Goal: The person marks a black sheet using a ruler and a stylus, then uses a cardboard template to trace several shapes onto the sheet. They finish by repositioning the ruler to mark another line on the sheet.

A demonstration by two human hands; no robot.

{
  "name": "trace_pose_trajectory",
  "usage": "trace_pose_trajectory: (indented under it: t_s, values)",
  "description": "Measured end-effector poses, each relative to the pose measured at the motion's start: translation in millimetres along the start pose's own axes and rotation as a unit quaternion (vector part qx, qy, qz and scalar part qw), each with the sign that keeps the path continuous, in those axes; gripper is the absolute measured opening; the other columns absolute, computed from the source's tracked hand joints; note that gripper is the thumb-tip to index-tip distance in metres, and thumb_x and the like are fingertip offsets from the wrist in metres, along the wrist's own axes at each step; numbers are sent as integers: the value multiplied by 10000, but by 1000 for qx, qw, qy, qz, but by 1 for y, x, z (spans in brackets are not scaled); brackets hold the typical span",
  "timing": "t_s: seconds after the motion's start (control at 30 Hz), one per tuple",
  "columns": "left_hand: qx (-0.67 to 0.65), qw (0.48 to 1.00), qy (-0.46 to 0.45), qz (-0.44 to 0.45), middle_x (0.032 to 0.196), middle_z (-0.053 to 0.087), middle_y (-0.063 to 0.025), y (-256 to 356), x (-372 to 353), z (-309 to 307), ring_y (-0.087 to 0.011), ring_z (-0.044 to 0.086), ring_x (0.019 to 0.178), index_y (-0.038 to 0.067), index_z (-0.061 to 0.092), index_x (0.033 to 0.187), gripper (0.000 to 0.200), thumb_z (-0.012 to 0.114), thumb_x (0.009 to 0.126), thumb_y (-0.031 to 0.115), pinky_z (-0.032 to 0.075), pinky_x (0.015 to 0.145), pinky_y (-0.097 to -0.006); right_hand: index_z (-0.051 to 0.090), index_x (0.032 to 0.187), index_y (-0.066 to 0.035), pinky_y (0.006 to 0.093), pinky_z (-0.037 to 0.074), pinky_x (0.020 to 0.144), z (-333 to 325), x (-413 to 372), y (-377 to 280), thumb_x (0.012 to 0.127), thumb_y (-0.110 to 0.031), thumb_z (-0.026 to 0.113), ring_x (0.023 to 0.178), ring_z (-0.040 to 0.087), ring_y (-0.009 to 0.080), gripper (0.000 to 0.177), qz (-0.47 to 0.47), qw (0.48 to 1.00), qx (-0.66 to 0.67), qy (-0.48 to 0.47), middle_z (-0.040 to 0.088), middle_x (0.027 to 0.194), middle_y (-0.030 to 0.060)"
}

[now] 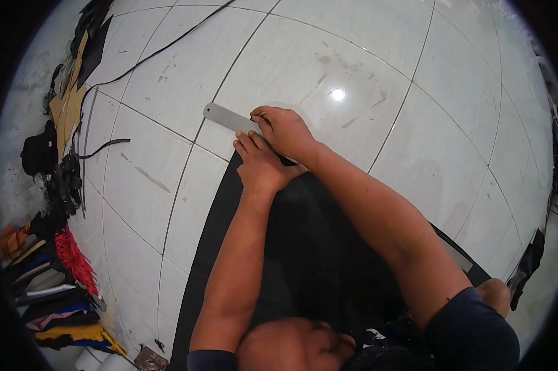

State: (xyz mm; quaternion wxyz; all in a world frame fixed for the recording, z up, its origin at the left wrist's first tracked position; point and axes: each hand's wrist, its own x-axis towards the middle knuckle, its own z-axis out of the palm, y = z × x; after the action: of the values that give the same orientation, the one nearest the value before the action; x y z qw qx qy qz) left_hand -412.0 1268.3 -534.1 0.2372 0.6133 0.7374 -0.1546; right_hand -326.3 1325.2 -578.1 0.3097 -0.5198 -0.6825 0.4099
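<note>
A metal ruler [225, 117] lies slantwise on the floor and over the far edge of a black sheet [316, 247]. My left hand [260, 164] presses on the ruler and the sheet's far edge, its fingers spread and the thumb pointing right. Just beyond it, my right hand [285, 131] is closed in a pinch at the ruler's upper edge. A small thin yellowish thing [263, 114] shows between its fingertips; what it is cannot be made out.
White floor tiles [446, 130] surround the sheet. Folded cloths [56, 297], a red cloth [75, 260] and brown pieces [68, 117] line the left side. A long black cord [167, 47] crosses the upper left. Dark cloth [527, 266] lies at the right.
</note>
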Motion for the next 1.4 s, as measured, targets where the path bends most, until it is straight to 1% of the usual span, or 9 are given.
trace_pose_trajectory:
  t_s: [0.27, 0.43, 0.6, 1.03, 1.13, 1.2, 1.3, 1.33, 1.4]
  values:
    - [1, 1000, -4, -13, 1613, 164, -299, 3, -2, -3, -408, 119, 1533, -87, 153, 1532, 1393, 861, 598, 667, 457, 1094, -471, 620, 1050, -44, 436, 550, 827, -11, -8, -15, 890, -152, 616, 983, 673, 340, 193, -66, 982, -160, -78, 681, 1021, 137]
    - [-16, 999, 19, -24, 1631, 144, -277, 1, 2, 6, -391, 120, 1537, -76, 171, 1533, 1406, 854, 576, 695, 443, 1099, -480, 583, 1024, -43, 437, 552, 784, -36, -82, 15, 870, -117, 615, 932, 669, 337, 174, -73, 982, -170, 27, 662, 966, 136]
    - [-8, 1000, 26, -14, 1626, 140, -308, -1, 3, 9, -401, 136, 1533, -101, 180, 1528, 1457, 828, 549, 762, 290, 1199, -484, 595, 1044, -48, 433, 539, 779, -97, -186, 23, 943, -117, 602, 915, 658, 337, 123, 54, 984, -149, 84, 656, 963, 116]
    - [62, 998, 10, -8, 1639, 138, -265, -2, 14, 13, -362, 123, 1541, -77, 169, 1545, 1415, 793, 601, 772, 300, 1191, -505, 634, 1107, -16, 385, 513, 822, -200, -399, 67, 1026, -234, 540, 940, 666, 318, 251, 417, 860, -74, 286, 683, 993, 162]
    - [63, 998, 8, -16, 1648, 138, -241, -2, 14, 14, -339, 94, 1550, -79, 165, 1549, 1418, 788, 604, 775, 278, 1205, -497, 625, 1099, -17, 349, 517, 794, -218, -441, 86, 1036, -260, 539, 889, 668, 242, 265, 457, 819, -59, 343, 685, 951, 132]
    - [54, 998, 30, 12, 1605, 184, -309, -10, 19, 19, -401, 151, 1522, -130, 205, 1512, 1390, 803, 617, 749, 239, 1221, -474, 612, 1090, -25, 296, 530, 769, -228, -476, 112, 1044, -257, 547, 842, 657, 138, 245, 471, 790, -41, 389, 686, 926, 82]
    - [10, 997, 21, 70, 1553, 249, -354, -21, 31, 20, -440, 232, 1484, -171, 238, 1482, 1364, 817, 632, 723, 243, 1217, -463, 605, 1080, -23, 297, 539, 761, -249, -524, 139, 1044, -269, 547, 864, 678, 152, 255, 470, 770, -104, 419, 698, 935, 86]
    - [16, 998, 21, 66, 1547, 257, -351, -24, 33, 21, -441, 249, 1475, -170, 232, 1484, 1361, 821, 635, 715, 257, 1210, -466, 620, 1049, -14, 359, 518, 801, -259, -525, 130, 1023, -295, 548, 879, 700, 248, 292, 492, 747, -91, 437, 716, 927, 135]
    - [27, 997, 37, 53, 1548, 252, -350, -20, 32, 24, -445, 261, 1469, -167, 215, 1490, 1359, 821, 643, 706, 268, 1204, -471, 607, 1053, -17, 361, 525, 795, -275, -555, 150, 1018, -297, 551, 868, 703, 240, 287, 504, 730, -89, 453, 719, 917, 128]
